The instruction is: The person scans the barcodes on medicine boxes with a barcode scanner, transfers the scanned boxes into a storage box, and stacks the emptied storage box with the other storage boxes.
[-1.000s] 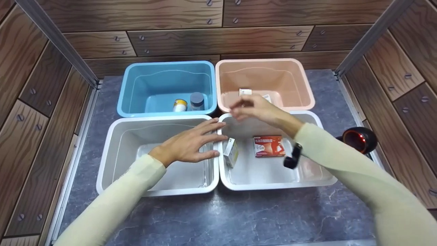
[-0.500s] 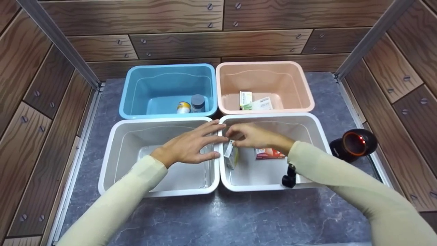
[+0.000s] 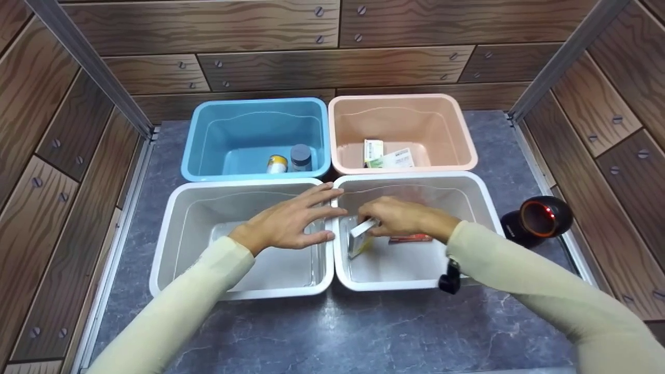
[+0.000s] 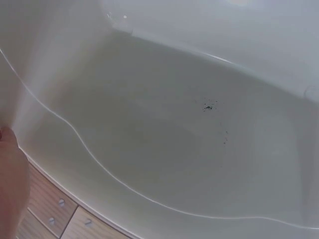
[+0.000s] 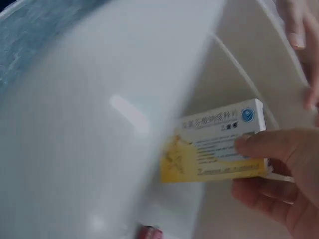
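Note:
My right hand reaches into the right white bin and pinches a white and yellow medicine box between thumb and fingers. In the head view that box stands tilted near the bin's left wall, partly hidden by the hand. A red medicine box lies on the bin floor, mostly covered by the right hand. My left hand rests with spread, straight fingers on the meeting rims of the two white bins. Below it is the left white bin; its bare floor fills the left wrist view.
Behind stand a blue bin with a yellow-and-white bottle and a dark-capped bottle, and a peach bin with white and green boxes. A black scanner with a red light stands at right.
From above the back edge of the right white bin, my right hand has come down into it and taken hold of the white and yellow box. The left hand stays put.

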